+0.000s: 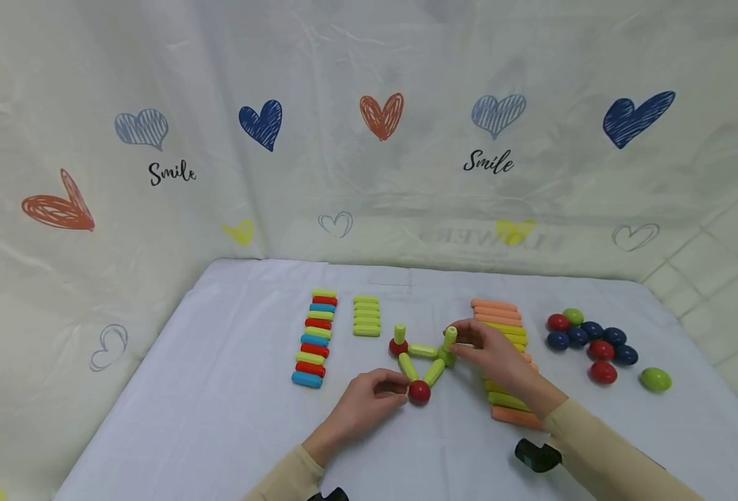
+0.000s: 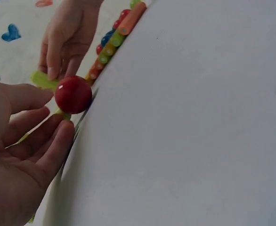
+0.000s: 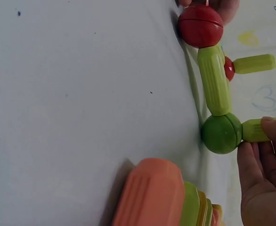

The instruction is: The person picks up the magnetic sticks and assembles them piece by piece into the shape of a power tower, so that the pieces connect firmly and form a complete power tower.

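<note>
On the table lies a triangle of light-green rods joined by balls. At its front corner is a red ball (image 1: 419,392), which my left hand (image 1: 369,400) holds at its left side between thumb and fingers. Another red ball (image 1: 397,347) forms the back left corner, with a short green rod (image 1: 399,332) standing upright in it. My right hand (image 1: 491,353) pinches the upright light-green rod (image 3: 253,130) on the green ball (image 3: 222,133) at the right corner. Nothing hides the rod (image 3: 214,81) between the green ball and front red ball in the right wrist view.
Left of the triangle are a column of red, blue and green rods (image 1: 315,339) and a stack of light-green rods (image 1: 366,316). Orange, yellow and green rods (image 1: 500,327) lie under and beside my right forearm. Several loose balls (image 1: 601,350) sit farther right.
</note>
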The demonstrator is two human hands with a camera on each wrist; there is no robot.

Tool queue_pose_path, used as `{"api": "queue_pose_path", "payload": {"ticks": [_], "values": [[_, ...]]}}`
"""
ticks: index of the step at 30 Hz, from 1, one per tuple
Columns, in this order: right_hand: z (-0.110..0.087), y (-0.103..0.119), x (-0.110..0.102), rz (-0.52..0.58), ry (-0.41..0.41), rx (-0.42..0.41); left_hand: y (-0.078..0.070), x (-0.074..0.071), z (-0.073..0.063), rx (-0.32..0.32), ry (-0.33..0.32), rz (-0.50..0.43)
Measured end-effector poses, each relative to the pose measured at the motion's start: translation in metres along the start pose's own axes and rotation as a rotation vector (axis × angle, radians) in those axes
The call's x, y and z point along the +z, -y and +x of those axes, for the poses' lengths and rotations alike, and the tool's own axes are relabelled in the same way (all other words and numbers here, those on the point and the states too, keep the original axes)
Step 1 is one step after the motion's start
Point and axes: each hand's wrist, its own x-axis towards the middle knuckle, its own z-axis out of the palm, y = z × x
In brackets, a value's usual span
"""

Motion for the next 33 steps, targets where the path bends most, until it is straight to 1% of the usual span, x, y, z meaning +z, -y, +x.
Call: {"api": "queue_pose_path", "payload": {"ticks": [2,5,6,7,9,12,15,19,22,27,31,33], "values": [[0.002,0.0,0.0,0.009,0.004,0.004,-0.003,0.0,0.002,0.016,-0.041,0.017],[0.004,0.0,0.0,0.009,0.009,-0.003,-0.006,-0.003,0.008,0.026,-0.147,0.053],[0.005,0.001,0.001,0.006,0.011,-0.008,-0.007,-0.005,0.011,0.03,-0.172,0.07],[0.005,0.001,0.001,0.009,0.013,-0.011,-0.007,-0.006,0.014,0.031,-0.183,0.08],[0.008,0.002,0.002,0.009,0.017,-0.016,-0.007,-0.009,0.02,0.028,-0.176,0.109],[0.013,0.002,0.003,0.006,0.015,-0.021,-0.003,-0.013,0.027,0.035,-0.137,0.156],[0.018,0.002,0.004,0.012,0.011,-0.02,-0.001,-0.016,0.031,0.069,-0.118,0.204],[0.022,0.003,0.006,0.044,0.026,-0.032,0.0,-0.02,0.031,0.142,-0.094,0.262],[0.024,0.006,0.008,0.053,0.041,-0.044,0.0,-0.023,0.03,0.161,-0.073,0.288],[0.028,0.012,0.008,0.044,0.046,-0.081,0.001,-0.024,0.029,0.147,-0.072,0.297],[0.033,0.02,0.004,0.079,0.058,-0.129,0.001,-0.026,0.027,0.142,-0.076,0.322],[0.035,0.023,0.002,0.104,0.077,-0.127,0.001,-0.028,0.024,0.138,-0.078,0.342]]}}
